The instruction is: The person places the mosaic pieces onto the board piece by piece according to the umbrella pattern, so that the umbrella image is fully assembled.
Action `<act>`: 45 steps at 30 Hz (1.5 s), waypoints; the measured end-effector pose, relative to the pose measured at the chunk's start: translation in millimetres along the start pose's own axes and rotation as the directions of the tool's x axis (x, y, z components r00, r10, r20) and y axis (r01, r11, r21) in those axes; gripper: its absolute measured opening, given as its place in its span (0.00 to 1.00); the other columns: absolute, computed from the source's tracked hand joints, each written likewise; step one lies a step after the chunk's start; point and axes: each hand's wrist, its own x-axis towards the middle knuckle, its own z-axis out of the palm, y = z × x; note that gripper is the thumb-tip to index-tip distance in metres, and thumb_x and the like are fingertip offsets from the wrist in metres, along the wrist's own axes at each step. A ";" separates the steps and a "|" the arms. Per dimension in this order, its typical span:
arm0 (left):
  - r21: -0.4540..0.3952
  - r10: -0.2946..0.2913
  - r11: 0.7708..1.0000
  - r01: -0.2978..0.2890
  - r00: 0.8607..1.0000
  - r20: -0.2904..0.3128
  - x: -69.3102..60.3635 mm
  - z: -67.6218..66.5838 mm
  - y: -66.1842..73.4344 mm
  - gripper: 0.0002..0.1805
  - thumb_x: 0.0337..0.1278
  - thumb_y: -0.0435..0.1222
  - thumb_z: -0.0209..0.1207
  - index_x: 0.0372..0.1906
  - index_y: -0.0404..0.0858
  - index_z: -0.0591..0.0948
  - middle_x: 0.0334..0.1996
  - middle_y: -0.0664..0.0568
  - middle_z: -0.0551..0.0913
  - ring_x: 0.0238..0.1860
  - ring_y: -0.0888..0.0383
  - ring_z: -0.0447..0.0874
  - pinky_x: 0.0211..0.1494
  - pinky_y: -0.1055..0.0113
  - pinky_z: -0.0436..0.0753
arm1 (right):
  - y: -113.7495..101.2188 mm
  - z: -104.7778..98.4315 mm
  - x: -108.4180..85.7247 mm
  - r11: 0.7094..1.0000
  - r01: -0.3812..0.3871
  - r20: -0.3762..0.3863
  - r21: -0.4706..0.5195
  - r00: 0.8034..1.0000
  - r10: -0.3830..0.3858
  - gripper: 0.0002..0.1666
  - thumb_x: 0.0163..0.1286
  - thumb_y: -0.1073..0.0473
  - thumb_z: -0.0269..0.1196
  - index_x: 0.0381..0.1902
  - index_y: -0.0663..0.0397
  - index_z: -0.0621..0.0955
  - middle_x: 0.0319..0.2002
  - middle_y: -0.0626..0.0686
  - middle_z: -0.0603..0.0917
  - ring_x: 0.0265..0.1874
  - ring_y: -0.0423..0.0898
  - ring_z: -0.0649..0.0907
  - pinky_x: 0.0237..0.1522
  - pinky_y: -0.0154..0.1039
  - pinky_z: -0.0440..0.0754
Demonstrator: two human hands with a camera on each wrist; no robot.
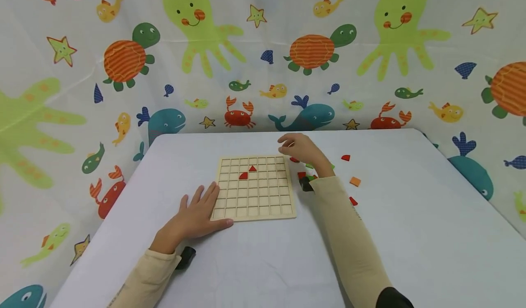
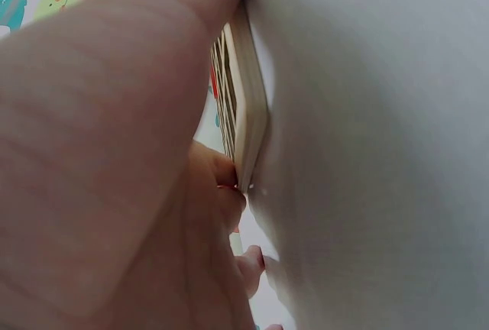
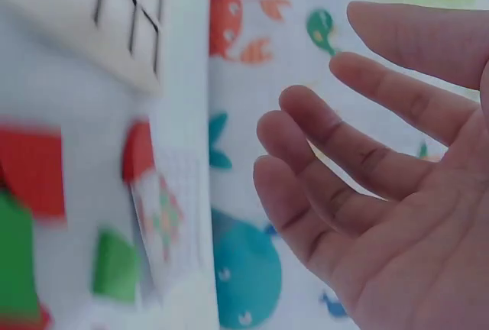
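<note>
A: Where is your left hand [image 1: 197,219]?
B: It rests against the near left corner of the wooden grid board [image 1: 263,201]; its grip is released, with the fingers spread along the left edge and the thumb reaching along the near one

A: And your right hand [image 1: 304,149]?
B: You have it raised by the board's far right corner, its grip released too; the right wrist view shows your palm bare and the fingers loosely bent around nothing

A: What lies on your board?
B: You have two pieces in its far part: a red triangle [image 1: 252,168], and a red quarter-round [image 1: 244,176] one row nearer and just to the left

A: And to the right of it?
B: On the white surface [image 1: 419,207] you have red and green pieces clustered near the board, partly hidden by your right arm. Farther right lie an orange square [image 1: 355,181], a red rounded piece [image 1: 345,158] on its far side and a small red piece [image 1: 353,201] on its near side, next to your sleeve [image 1: 349,235]
</note>
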 end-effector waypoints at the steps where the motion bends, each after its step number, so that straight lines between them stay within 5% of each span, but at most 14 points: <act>1: 0.000 0.000 1.000 0.000 1.000 0.001 -0.3 0.8 -0.1 0.65 0.62 0.67 0.65 0.86 0.29 0.50 0.86 0.36 0.47 0.83 0.28 0.39 0.75 0.22 0.40 | 3.5 -5.6 -2.5 1.000 -0.014 -0.015 0.011 1.000 0.014 0.26 0.81 0.55 0.64 0.69 0.62 0.80 0.59 0.63 0.84 0.58 0.59 0.83 0.56 0.55 0.85; 8: -0.024 -0.005 1.000 0.004 1.000 -0.005 -2.2 5.2 3.4 0.66 0.61 0.67 0.66 0.86 0.29 0.50 0.86 0.36 0.47 0.83 0.27 0.39 0.75 0.22 0.40 | 22.0 -41.1 -24.7 0.999 -0.041 -0.066 0.014 0.997 0.042 0.26 0.80 0.55 0.64 0.70 0.61 0.79 0.65 0.66 0.81 0.65 0.62 0.79 0.66 0.61 0.77; 19: -0.012 0.012 1.000 -0.013 1.000 -0.009 0.9 4.1 -4.3 0.65 0.62 0.67 0.65 0.85 0.28 0.50 0.86 0.35 0.47 0.83 0.27 0.39 0.75 0.22 0.38 | 52.3 -77.3 -58.8 0.989 -0.150 -0.043 -0.009 0.988 0.150 0.26 0.82 0.57 0.63 0.71 0.62 0.78 0.67 0.68 0.79 0.65 0.66 0.78 0.67 0.65 0.75; 25: -0.001 0.005 1.000 -0.005 1.000 -0.007 3.1 6.5 -7.8 0.66 0.62 0.68 0.64 0.86 0.28 0.50 0.86 0.35 0.47 0.83 0.27 0.39 0.75 0.22 0.38 | 63.9 -77.4 -60.3 0.961 -0.255 0.029 -0.107 0.965 0.259 0.25 0.81 0.57 0.63 0.70 0.62 0.79 0.62 0.67 0.80 0.61 0.66 0.77 0.66 0.66 0.75; 31: 0.005 0.020 1.000 -0.020 1.000 -0.008 4.0 4.7 -5.9 0.66 0.62 0.68 0.64 0.85 0.28 0.50 0.86 0.34 0.48 0.83 0.26 0.39 0.75 0.22 0.38 | 77.4 -71.8 -58.9 0.945 -0.259 0.061 -0.199 0.959 0.276 0.22 0.77 0.62 0.63 0.64 0.66 0.82 0.56 0.68 0.82 0.51 0.63 0.80 0.58 0.59 0.81; 45: 0.009 0.024 1.000 -0.024 1.000 -0.012 0.1 1.8 -1.6 0.66 0.62 0.68 0.65 0.85 0.27 0.50 0.85 0.33 0.48 0.83 0.25 0.40 0.74 0.21 0.39 | 88.2 -59.8 -55.9 0.912 -0.346 0.079 -0.220 0.926 0.370 0.18 0.74 0.61 0.67 0.56 0.66 0.79 0.53 0.64 0.81 0.53 0.61 0.77 0.58 0.57 0.78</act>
